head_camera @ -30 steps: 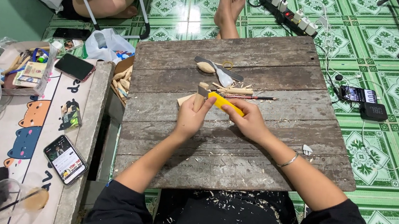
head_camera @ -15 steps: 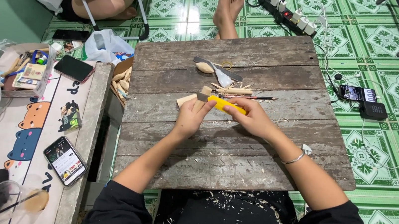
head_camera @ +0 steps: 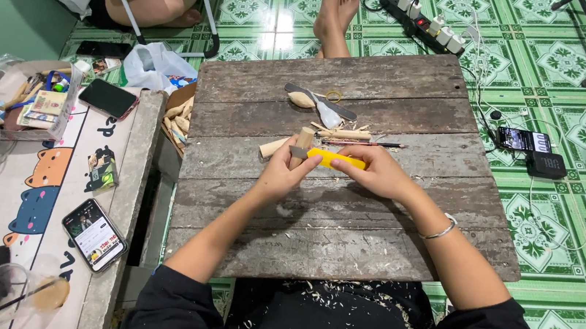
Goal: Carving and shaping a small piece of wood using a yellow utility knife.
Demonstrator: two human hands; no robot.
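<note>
Two hands carving at a weathered plank board [head_camera: 345, 222] on green patterned floor tiles [head_camera: 576, 64].
We see our left hand [head_camera: 283, 173] gripping a small wooden piece [head_camera: 304, 140] upright at board centre; our right hand [head_camera: 374, 171] closed around a yellow knife [head_camera: 334, 159], lying left-right, blade leftward.

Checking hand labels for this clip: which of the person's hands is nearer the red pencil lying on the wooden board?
Right. The right hand, gripping the yellow knife, sits just below the red pencil. The left hand, holding the wooden piece, is further off, down-left of it.
</note>
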